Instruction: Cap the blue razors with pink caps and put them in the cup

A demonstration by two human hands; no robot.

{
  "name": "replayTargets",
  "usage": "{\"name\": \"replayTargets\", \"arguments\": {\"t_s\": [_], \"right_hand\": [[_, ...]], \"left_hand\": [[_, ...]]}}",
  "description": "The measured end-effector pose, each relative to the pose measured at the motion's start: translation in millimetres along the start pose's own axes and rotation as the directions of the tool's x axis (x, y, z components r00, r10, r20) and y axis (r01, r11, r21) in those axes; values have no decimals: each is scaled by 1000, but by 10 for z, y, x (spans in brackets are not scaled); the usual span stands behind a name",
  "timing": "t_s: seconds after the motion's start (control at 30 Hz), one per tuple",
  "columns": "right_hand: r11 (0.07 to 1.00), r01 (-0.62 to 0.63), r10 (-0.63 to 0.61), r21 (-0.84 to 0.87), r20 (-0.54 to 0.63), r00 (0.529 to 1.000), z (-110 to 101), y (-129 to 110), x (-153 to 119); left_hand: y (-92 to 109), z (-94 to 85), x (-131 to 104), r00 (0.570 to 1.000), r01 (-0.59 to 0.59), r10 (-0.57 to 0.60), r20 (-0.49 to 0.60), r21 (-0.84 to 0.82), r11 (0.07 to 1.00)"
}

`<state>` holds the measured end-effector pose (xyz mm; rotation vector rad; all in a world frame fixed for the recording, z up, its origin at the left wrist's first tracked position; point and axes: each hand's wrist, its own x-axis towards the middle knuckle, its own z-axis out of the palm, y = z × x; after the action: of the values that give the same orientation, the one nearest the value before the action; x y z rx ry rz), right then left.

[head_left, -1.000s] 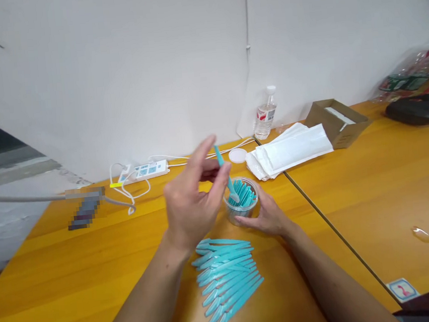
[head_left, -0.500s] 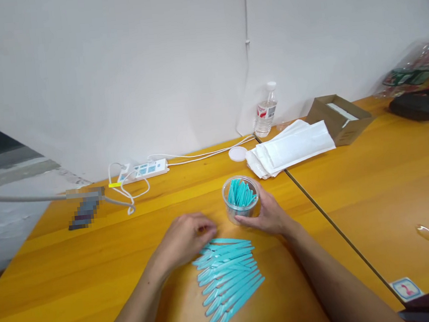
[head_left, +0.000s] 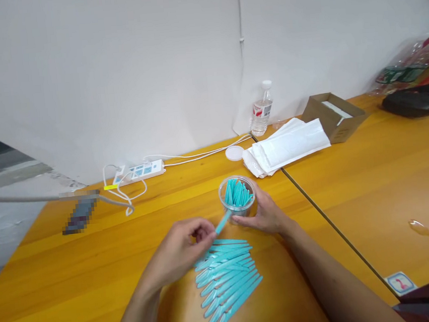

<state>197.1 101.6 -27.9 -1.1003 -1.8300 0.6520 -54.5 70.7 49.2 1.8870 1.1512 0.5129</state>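
A round clear tub (head_left: 238, 210) stands on the wooden table, packed with upright teal sticks (head_left: 237, 191). My right hand (head_left: 264, 211) wraps round its right side. Left of the tub, my left hand (head_left: 192, 241) pinches a single teal stick (head_left: 223, 222), whose free end points up toward the tub's lower front. Below my hands, several teal pieces (head_left: 229, 281) lie in an overlapping fan, broader ends to the left. My left fingers cover the upper left of that fan.
Beyond the tub are a round lid (head_left: 234, 152), white padded envelopes (head_left: 289, 146), a water bottle (head_left: 262, 111) and a cardboard box (head_left: 334, 117). A power strip (head_left: 139, 171) with cables sits back left, near a blurred dark item (head_left: 81, 214).
My left hand now has a teal stick between its fingers, tilted toward the tub. My right hand still holds the tub. The view has shifted slightly.
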Motion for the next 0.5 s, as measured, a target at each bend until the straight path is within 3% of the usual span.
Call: {"name": "replayTargets", "arguments": {"t_s": [0.07,0.13,0.2,0.23,0.27,0.37,0.5], "right_hand": [[1000,-4,4,8,1,1000,5,6,-6],[1000,-13,13,17,0,1000,11,9,-13],[999,-20,21,25,-4,1000,14,6,-14],[999,-20,20,28,-3,1000,14,2,-13],[999,-15,15,30,-3,1000,14,-3,-11],[999,5,-5,32,-1,1000,9,-11,-2],[1000,15,-15,19,-5,1000,4,-1,2]], "left_hand": [[176,-105,30,964,-97,55,-261,-151,984],[334,-115,151,855,-247,121,-504,-191,950],[433,-48,331,762,-342,194,-617,-129,931],[455,-5,421,746,-354,232,-625,-77,932],[458,34,497,750,-351,269,-604,-18,936],[375,76,582,821,-299,332,-465,144,943],[138,-21,389,886,-186,254,-388,205,961]]}}
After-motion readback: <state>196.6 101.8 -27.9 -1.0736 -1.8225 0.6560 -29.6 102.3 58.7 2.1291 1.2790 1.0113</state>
